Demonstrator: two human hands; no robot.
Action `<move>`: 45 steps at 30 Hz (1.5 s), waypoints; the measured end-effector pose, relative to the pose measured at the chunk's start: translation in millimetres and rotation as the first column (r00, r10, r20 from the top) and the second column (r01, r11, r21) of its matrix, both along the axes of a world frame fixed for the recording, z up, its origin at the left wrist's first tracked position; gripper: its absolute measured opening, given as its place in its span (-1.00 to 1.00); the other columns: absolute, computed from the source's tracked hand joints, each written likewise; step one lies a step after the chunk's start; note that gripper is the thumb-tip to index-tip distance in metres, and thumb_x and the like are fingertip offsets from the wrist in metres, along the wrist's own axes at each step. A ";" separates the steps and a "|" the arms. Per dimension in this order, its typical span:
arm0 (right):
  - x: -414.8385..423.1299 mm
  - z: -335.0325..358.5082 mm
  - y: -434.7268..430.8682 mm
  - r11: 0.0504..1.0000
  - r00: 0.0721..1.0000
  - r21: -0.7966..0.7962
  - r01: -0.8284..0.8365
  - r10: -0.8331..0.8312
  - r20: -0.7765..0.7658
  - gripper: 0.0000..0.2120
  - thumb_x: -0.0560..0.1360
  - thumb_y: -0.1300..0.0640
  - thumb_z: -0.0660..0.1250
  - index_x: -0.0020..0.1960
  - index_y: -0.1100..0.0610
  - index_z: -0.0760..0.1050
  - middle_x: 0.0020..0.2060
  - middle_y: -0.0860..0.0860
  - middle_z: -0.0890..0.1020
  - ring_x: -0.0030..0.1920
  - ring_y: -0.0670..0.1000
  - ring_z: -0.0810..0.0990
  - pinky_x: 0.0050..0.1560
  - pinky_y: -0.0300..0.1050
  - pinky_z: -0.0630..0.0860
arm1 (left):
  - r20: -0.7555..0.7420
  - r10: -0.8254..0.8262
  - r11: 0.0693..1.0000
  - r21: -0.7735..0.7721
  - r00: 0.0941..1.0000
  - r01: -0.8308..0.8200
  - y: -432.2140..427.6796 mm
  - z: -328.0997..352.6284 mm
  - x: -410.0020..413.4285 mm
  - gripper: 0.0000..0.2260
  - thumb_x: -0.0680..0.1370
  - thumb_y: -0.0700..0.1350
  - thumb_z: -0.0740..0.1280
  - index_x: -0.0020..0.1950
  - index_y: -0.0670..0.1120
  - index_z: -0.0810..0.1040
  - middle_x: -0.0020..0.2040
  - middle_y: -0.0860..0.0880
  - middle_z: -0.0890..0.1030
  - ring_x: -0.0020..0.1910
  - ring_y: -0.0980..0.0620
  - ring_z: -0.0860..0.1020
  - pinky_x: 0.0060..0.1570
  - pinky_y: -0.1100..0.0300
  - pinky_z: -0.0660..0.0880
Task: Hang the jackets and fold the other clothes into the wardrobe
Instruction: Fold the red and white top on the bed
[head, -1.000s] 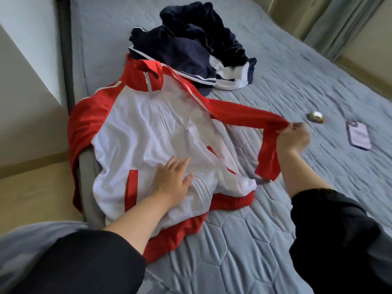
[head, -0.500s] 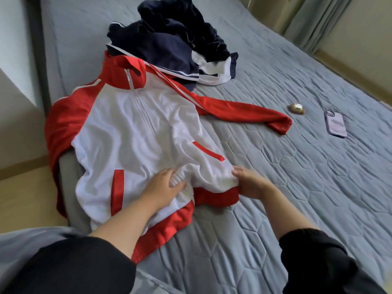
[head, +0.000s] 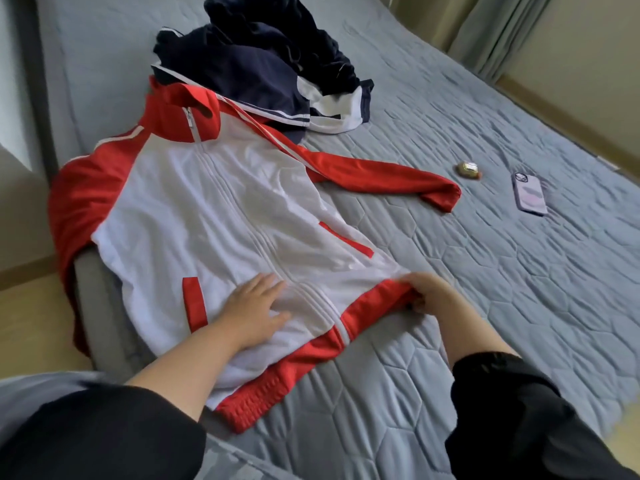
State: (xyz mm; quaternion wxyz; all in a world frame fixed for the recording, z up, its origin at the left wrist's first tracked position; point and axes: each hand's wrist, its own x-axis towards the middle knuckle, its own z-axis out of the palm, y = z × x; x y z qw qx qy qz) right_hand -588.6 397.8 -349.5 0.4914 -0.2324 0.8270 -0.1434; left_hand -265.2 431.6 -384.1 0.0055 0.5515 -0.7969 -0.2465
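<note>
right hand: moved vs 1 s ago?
Yes. The right hand left the red sleeve cuff near the small gold-wrapped object and came back toward the person. It now pinches the red hem of the red-and-white zip jacket.

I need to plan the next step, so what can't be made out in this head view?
Jacket: its left-side sleeve hangs over the bed edge; cuff hidden, head view.
Dark clothes: bunched and cut by the top edge; pieces cannot be counted.
Right hand: fingertips tucked under the red hem, so its grip is hidden.
Gold object: too small to identify.
Wardrobe and hangers: outside the frame.
</note>
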 end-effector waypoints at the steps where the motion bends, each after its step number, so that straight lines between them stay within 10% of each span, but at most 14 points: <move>1: 0.3 -1.7 0.0 0.968 0.954 0.126 -0.218 0.238 -0.180 -0.72 0.52 0.12 0.30 -0.34 0.17 0.39 -0.45 0.11 0.42 -0.44 0.06 0.39 -0.41 -0.21 0.32 | 0.105 -0.032 0.999 0.037 0.994 0.028 1.9 -3.0 1.6 -0.37 0.59 0.16 0.15 0.57 0.06 -0.05 0.58 0.03 -0.10 0.55 0.06 -0.13 0.47 0.11 -0.16; 5: 5.6 6.2 -11.9 0.719 0.746 0.378 -0.584 0.658 -0.099 -0.83 0.52 0.14 0.31 0.07 0.20 0.50 -0.10 0.14 0.60 -0.06 0.10 0.56 -0.22 -0.10 0.50 | 0.169 -0.034 0.998 0.049 0.985 0.026 4.4 -3.1 3.3 -0.36 0.58 0.19 0.11 0.56 0.12 -0.14 0.57 0.06 -0.20 0.53 0.07 -0.23 0.47 0.03 -0.23; 11: 26.7 1.6 -7.4 0.887 0.545 0.132 -0.441 0.382 -0.747 -0.53 0.48 0.12 0.24 0.37 0.17 0.29 0.35 0.18 0.36 0.36 0.20 0.33 0.31 0.13 0.32 | 0.203 -0.034 0.998 0.059 0.979 0.022 2.5 -0.7 9.4 -0.35 0.57 0.19 0.14 0.56 0.15 -0.13 0.57 0.06 -0.20 0.53 0.06 -0.23 0.47 0.01 -0.22; 15: 74.0 -14.6 2.8 0.615 0.474 -0.214 -0.759 0.296 -0.830 -0.41 0.48 0.17 0.24 0.48 0.19 0.19 0.47 0.20 0.22 0.46 0.20 0.18 0.46 0.08 0.09 | 0.149 -0.045 0.995 0.091 0.988 0.032 0.3 1.2 11.5 -0.33 0.55 0.16 0.21 0.57 0.13 -0.07 0.58 0.05 -0.18 0.54 0.06 -0.20 0.47 0.04 -0.18; 19: 121.5 -39.4 18.3 0.484 0.261 0.171 -0.858 0.699 -0.666 -0.37 0.58 -0.09 0.01 0.57 0.08 -0.10 0.56 0.10 -0.04 0.54 0.09 -0.06 0.48 0.24 -0.13 | 0.155 -0.040 0.998 0.060 0.987 0.031 2.3 0.8 22.3 -0.32 0.54 0.17 0.24 0.57 0.09 0.00 0.58 0.03 -0.12 0.54 0.06 -0.18 0.47 0.04 -0.16; 22: 150.4 -27.9 1.6 0.547 0.198 0.305 -0.779 0.677 -0.709 -0.38 0.54 0.03 0.04 0.54 0.16 -0.05 0.53 0.15 0.05 0.52 0.15 0.02 0.46 0.27 -0.07 | 0.002 0.089 0.996 0.010 0.996 -0.089 0.9 6.9 36.1 -0.43 0.53 0.04 0.32 0.51 -0.02 0.26 0.55 -0.04 0.14 0.54 0.00 0.05 0.45 0.16 -0.03; 26: 203.1 -16.6 -13.4 0.362 0.265 -0.067 -0.930 0.530 -0.805 -0.39 0.50 0.15 0.17 0.51 0.15 0.09 0.53 0.14 0.06 0.53 0.13 0.00 0.50 0.13 -0.07 | -0.325 0.565 0.761 -0.150 0.758 -0.631 2.6 23.2 71.6 -0.68 0.48 -0.29 0.31 0.22 -0.17 0.57 0.27 -0.11 0.50 0.29 -0.11 0.40 0.27 0.14 0.29; 33: 264.5 -31.1 -9.4 0.246 0.251 -0.109 -0.963 0.676 -0.693 -0.52 0.59 0.12 0.08 0.49 0.14 0.15 0.53 0.11 0.08 0.53 0.16 -0.06 0.50 0.08 -0.07 | -0.125 0.961 0.267 0.203 0.246 -0.942 26.1 16.0 137.5 -0.61 0.45 -0.18 0.35 0.26 -0.13 0.40 0.24 -0.16 0.41 0.12 -0.21 0.50 -0.03 0.06 0.46; 37: 267.7 -19.8 9.2 -0.059 0.153 -0.232 -0.971 0.593 -0.791 -0.50 0.47 0.20 0.28 0.39 0.23 0.34 0.37 0.19 0.35 0.39 0.21 0.30 0.41 0.08 0.21 | -0.085 0.946 0.322 0.356 0.313 -0.877 40.8 8.4 149.0 -0.69 0.43 -0.01 0.41 0.04 -0.16 0.46 -0.07 -0.12 0.59 -0.24 -0.11 0.59 -0.34 0.14 0.49; 40: 257.6 -4.9 39.3 -0.394 0.129 -0.341 -0.854 0.472 -0.872 -0.76 0.36 0.26 0.44 0.02 0.26 0.59 -0.14 0.17 0.60 -0.13 0.21 0.58 -0.13 0.04 0.55 | -0.112 0.934 0.356 0.377 0.340 -0.855 46.0 12.7 154.7 -0.83 0.42 -0.07 0.39 -0.21 -0.17 0.54 -0.31 -0.10 0.61 -0.35 -0.09 0.60 -0.30 0.06 0.61; 45: 207.9 -6.8 83.0 -0.584 -0.034 -0.294 -0.756 0.484 -0.875 -0.72 0.38 0.02 0.47 -0.33 0.15 0.44 -0.48 0.03 0.47 -0.47 0.11 0.48 -0.54 -0.13 0.37 | -0.128 0.709 0.683 -0.119 0.693 -0.721 55.6 35.6 128.2 -0.83 0.45 -0.06 0.32 -0.23 -0.02 0.33 -0.38 0.06 0.41 -0.32 -0.07 0.46 -0.37 0.14 0.29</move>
